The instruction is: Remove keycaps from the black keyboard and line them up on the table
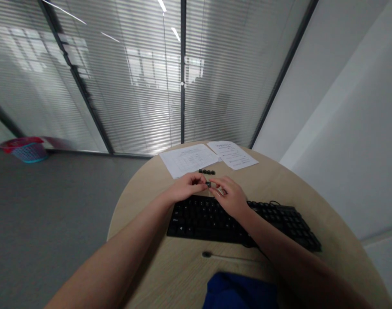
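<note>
Where hands pinch it, keycap partly hidden.

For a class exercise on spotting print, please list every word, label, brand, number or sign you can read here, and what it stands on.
No text can be quoted with certainty.
Left sheet: printed lines, too small to read.
Right sheet: a heading and lines, too small to read.
Keyboard: pale key markings, too small and blurred.
Held small dark piece: nothing legible.
</note>
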The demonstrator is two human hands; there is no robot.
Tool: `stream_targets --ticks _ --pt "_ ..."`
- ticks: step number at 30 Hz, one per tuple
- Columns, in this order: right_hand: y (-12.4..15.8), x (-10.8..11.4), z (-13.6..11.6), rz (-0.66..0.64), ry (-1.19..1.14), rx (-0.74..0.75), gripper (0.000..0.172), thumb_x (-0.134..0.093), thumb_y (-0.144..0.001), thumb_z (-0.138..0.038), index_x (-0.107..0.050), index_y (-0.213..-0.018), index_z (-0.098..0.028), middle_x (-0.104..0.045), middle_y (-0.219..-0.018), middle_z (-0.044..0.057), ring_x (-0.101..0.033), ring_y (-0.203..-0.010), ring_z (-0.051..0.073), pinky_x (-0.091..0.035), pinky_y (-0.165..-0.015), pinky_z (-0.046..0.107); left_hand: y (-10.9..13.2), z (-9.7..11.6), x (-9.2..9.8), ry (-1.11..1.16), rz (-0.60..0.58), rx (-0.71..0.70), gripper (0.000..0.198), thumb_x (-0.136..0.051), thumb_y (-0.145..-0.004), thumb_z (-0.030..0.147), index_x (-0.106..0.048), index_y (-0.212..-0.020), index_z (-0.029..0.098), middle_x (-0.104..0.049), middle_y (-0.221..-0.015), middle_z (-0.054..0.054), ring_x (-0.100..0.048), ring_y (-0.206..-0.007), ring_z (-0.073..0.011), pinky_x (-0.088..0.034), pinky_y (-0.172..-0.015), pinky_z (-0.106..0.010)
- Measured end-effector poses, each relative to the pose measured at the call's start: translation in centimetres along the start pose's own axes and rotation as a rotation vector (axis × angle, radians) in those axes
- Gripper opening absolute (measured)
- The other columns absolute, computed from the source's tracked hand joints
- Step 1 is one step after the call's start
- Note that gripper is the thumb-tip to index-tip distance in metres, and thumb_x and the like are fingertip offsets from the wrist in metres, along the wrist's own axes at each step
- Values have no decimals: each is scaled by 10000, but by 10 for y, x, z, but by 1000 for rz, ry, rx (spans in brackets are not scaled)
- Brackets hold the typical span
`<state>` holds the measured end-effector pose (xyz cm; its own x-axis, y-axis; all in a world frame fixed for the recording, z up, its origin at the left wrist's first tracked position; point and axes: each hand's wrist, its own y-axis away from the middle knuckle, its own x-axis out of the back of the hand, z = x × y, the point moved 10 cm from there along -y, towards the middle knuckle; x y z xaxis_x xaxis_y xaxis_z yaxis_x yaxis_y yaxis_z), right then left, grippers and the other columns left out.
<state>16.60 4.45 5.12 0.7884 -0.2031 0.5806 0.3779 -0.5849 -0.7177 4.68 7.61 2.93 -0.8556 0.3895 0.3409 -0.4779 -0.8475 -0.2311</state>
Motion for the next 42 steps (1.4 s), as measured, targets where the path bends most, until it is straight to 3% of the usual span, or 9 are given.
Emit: stream_targets --ticks 4,11,16,20,25,31,42 --pt "0 -2 -1 -15 29 -13 190 -617 -878 -275 -691 -1042 -213 -681 -909 55 -613 -746 163 -506 -730 295 -1 -3 1 -82 -6 -9 268 -613 -807 417 -623 -776 151 -542 -680 27 -465 -640 -119 -353 -613 -249" --pt "-13 7 24 -155 163 -273 188 -636 -830 -304 -696 -992 -230 -713 -837 19 -599 -634 153 -451 -642 283 0 -18 30 -576 158 18 294 -527 -859 386 -642 -691 173 -588 -614 10 -522 -616 -145 -339 -595 -257" --pt "-30 21 77 -268 201 -416 184 -626 -808 -292 -652 -981 -235 -728 -838 -5 -601 -602 131 -413 -590 245 -1 -21 31 -661 126 10 246 -524 -841 333 -700 -751 186 -688 -719 -20 -584 -663 -164 -378 -629 -266" --pt "-25 -6 141 -476 167 -584 181 -610 -788 -196 -627 -967 -193 -705 -746 -16 -550 -457 82 -412 -533 215 -2 -20 29 -693 105 15 250 -513 -836 314 -714 -763 186 -705 -741 -33 -595 -668 -166 -384 -627 -264" --pt "-30 -43 179 -583 112 -627 173 -628 -804 -212 -673 -963 -163 -720 -809 26 -557 -432 83 -428 -463 213 -1 -23 34 -699 121 44 248 -521 -832 324 -717 -764 189 -708 -737 -35 -595 -669 -167 -380 -613 -261" --pt "-38 -65 195 -631 73 -601 231 -668 -798 -237 -730 -1006 -157 -720 -791 34 -544 -474 83 -444 -483 209 -1 -27 38 -706 125 81 266 -521 -831 335 -716 -729 185 -689 -689 -36 -578 -634 -164 -358 -581 -264" --pt "-40 -67 196 -627 45 -544 247 -699 -773 -267 -748 -999 -182 -699 -726 -3 -554 -482 83 -456 -552 235 -2 -22 37 -685 127 19 271 -527 -831 343 -699 -685 193 -669 -649 -36 -551 -606 -163 -339 -582 -276"
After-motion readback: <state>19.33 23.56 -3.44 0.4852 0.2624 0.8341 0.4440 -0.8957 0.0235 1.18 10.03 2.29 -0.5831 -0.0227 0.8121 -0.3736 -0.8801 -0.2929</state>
